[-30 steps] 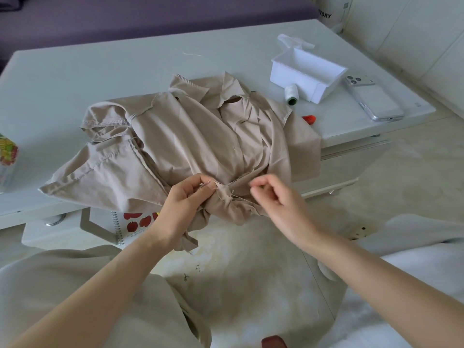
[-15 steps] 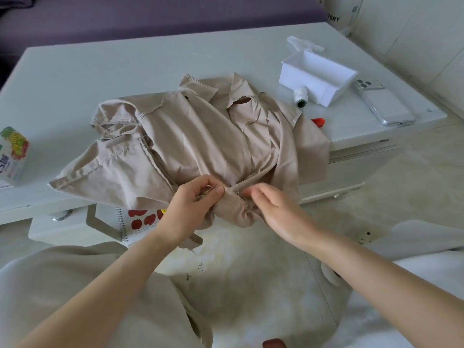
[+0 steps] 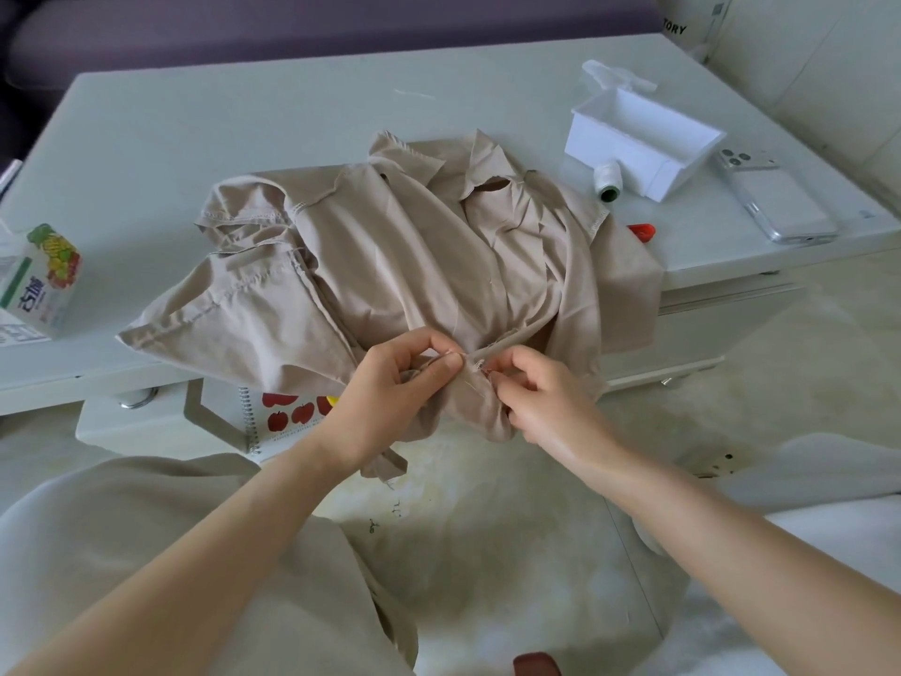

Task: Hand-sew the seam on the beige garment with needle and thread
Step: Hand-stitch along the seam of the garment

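Beige garment (image 3: pixel 414 265) overhangs white table (image 3: pixel 195 129), pale floor (image 3: pixel 487 553) below.

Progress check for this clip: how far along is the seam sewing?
Done: the thread spool is out and loose thread shows at the seam, so stitching seems begun. In hand: the left hand pinches the beige garment at the seam, the right hand pinches beside it; the needle is too small to see. Left: how much seam remains unsewn cannot be judged.
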Demonstrator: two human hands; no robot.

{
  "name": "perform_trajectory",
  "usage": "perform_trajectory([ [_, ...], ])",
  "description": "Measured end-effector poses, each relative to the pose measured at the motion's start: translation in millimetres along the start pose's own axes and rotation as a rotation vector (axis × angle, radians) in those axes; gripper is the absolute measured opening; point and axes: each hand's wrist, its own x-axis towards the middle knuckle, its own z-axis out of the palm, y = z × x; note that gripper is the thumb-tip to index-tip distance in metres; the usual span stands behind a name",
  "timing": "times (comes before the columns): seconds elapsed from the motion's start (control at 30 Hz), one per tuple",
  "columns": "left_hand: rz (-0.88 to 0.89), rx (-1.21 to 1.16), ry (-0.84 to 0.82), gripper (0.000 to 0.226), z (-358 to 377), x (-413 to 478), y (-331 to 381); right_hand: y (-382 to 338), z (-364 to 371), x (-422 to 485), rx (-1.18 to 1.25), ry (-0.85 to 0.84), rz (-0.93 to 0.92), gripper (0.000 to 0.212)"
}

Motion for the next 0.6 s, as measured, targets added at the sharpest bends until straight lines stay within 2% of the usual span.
perform_trajectory([
  [0.23, -0.029, -0.074, 0.014, 0.015, 3, 0, 3, -5, -8, -5, 0.031, -0.047, -0.032, 0.019],
  [0.4, -0.015, -0.034, 0.035, 0.015, 3, 2, 0, -6, -11, -7, 0.040, -0.120, -0.050, 0.022],
  [0.6, -0.060, -0.100, 0.022, 0.017, 2, 4, -5, -5, -10, -10, 0.113, -0.152, -0.072, 0.027],
])
